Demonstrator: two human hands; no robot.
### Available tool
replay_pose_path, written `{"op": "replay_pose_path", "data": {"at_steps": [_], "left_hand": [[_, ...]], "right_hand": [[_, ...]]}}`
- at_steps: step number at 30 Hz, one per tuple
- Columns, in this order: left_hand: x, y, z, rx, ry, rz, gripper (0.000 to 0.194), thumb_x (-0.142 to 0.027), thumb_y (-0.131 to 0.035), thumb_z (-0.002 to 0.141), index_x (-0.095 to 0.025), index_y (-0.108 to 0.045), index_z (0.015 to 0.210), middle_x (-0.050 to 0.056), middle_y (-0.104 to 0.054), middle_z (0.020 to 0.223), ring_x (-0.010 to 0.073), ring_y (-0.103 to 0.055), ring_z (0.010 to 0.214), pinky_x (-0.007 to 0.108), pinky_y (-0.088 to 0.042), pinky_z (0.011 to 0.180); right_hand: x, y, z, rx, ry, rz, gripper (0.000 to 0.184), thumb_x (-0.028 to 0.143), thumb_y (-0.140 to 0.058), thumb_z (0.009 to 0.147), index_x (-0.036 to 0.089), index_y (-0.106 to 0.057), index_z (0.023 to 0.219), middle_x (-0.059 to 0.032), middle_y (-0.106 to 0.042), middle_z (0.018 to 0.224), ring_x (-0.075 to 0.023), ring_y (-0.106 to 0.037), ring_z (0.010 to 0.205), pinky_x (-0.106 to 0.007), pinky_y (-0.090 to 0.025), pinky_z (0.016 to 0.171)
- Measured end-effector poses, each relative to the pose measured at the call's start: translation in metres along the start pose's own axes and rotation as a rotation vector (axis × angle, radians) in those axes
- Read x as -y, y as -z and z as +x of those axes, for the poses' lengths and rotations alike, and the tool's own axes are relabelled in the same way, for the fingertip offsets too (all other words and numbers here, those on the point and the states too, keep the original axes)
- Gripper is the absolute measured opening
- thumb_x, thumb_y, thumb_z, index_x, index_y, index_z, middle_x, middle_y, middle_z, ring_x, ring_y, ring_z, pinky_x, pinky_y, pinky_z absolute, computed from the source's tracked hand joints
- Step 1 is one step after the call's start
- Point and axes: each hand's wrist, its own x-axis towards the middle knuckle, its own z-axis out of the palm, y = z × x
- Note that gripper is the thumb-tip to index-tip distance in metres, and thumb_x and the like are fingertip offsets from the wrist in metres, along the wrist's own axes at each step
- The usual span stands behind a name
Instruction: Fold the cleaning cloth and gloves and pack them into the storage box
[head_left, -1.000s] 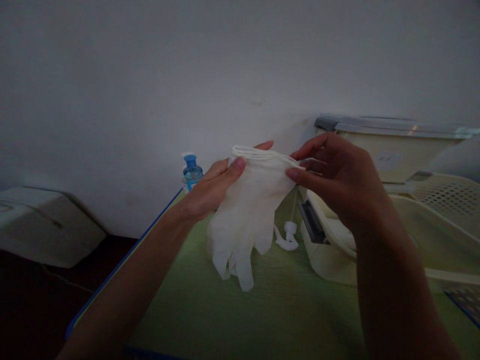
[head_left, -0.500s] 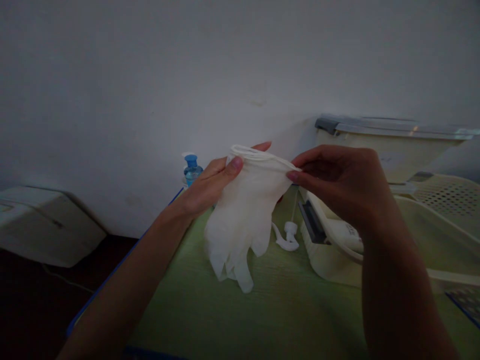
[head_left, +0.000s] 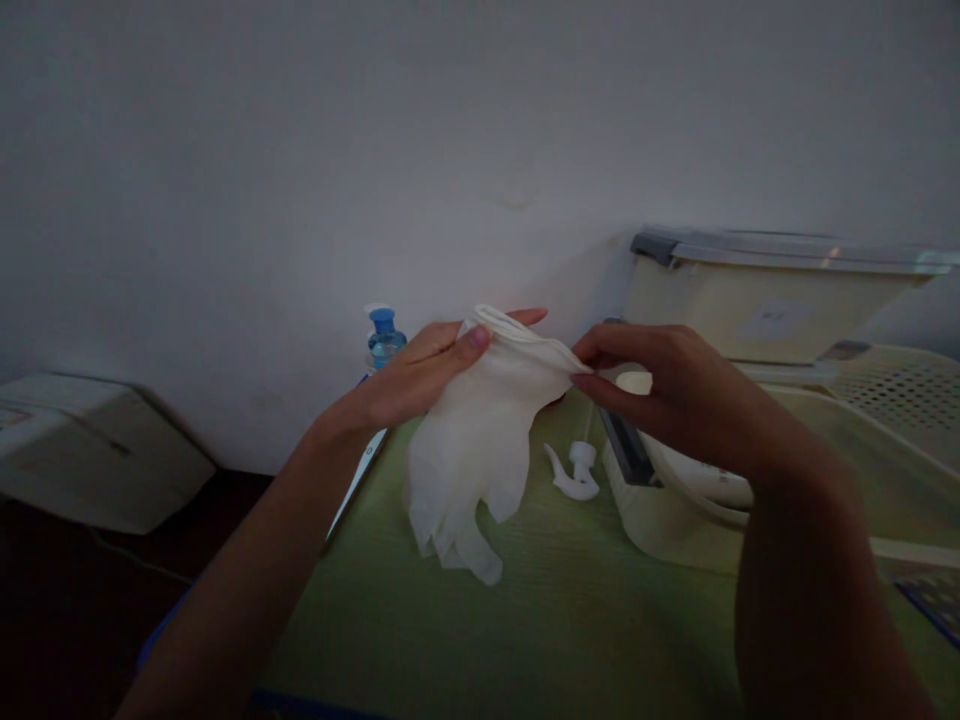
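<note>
White disposable gloves (head_left: 480,440) hang with their fingers downward over the green tabletop (head_left: 570,620); they overlap, so I cannot count them. My left hand (head_left: 431,365) grips the rolled cuff, thumb in front and the other fingers behind. At the cuff's right corner, my right hand (head_left: 660,385) pinches the edge between thumb and fingertips. A white pump head (head_left: 577,472) with a curved spout lies on the table just right of the gloves. Behind my left hand stands a blue-capped bottle (head_left: 384,340) of clear bluish liquid.
An open cream basket (head_left: 675,530) with a grey handle clip holds a white container (head_left: 712,482) at the right. A lidded cream storage box (head_left: 750,305) stands behind it against the wall. On the floor at left sits a white box (head_left: 97,450).
My right hand has lowered slightly with the cuff corner, and the cuff now slopes more to the right. The glove fingers have swung a little left. My left hand keeps its hold.
</note>
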Motion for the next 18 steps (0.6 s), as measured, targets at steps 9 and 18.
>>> {"op": "replay_pose_path", "data": {"at_steps": [9, 18], "left_hand": [[0.0022, 0.0061, 0.0019, -0.006, -0.027, 0.099, 0.049, -0.050, -0.054, 0.083, -0.018, -0.061, 0.119, 0.008, -0.070, 0.103, 0.0241, -0.063, 0.095, 0.027, -0.049, 0.078], [-0.0042, 0.0026, -0.0014, -0.050, -0.047, 0.091, 0.050, -0.049, -0.055, 0.082, -0.017, -0.060, 0.120, 0.008, -0.067, 0.110, 0.0264, -0.060, 0.103, 0.030, -0.047, 0.086]], "right_hand": [[-0.0044, -0.0013, 0.0002, -0.094, 0.011, -0.346, 0.007, 0.028, -0.056, 0.074, 0.021, -0.056, 0.073, -0.0011, -0.058, 0.064, -0.0151, -0.050, 0.055, -0.027, -0.033, 0.054], [-0.0004, 0.0053, -0.0019, -0.155, -0.078, 0.136, 0.031, 0.048, -0.055, 0.079, 0.020, -0.062, 0.067, -0.0001, -0.062, 0.061, -0.0133, -0.056, 0.055, -0.025, -0.042, 0.052]]}}
